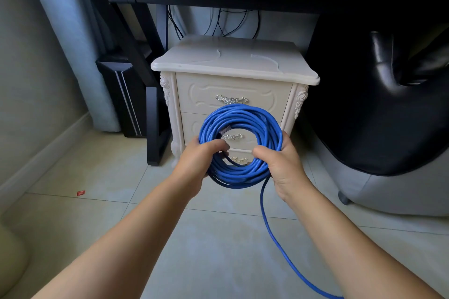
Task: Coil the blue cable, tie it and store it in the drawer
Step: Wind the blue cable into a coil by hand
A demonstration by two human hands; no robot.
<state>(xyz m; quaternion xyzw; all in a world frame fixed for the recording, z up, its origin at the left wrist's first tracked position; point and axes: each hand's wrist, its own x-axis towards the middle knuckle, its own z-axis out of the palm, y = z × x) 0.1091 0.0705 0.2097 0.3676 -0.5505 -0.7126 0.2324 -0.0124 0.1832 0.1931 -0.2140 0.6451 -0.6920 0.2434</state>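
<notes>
Many round loops of blue cable (243, 116), loose tail trailing down

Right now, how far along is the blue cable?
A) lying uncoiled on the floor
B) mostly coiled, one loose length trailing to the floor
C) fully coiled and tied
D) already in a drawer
B: the left hand and right hand hold the coil, while a loose length drops below the right hand across the floor.

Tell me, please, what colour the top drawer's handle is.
The top drawer's handle is silver; the head view shows it best.
</notes>
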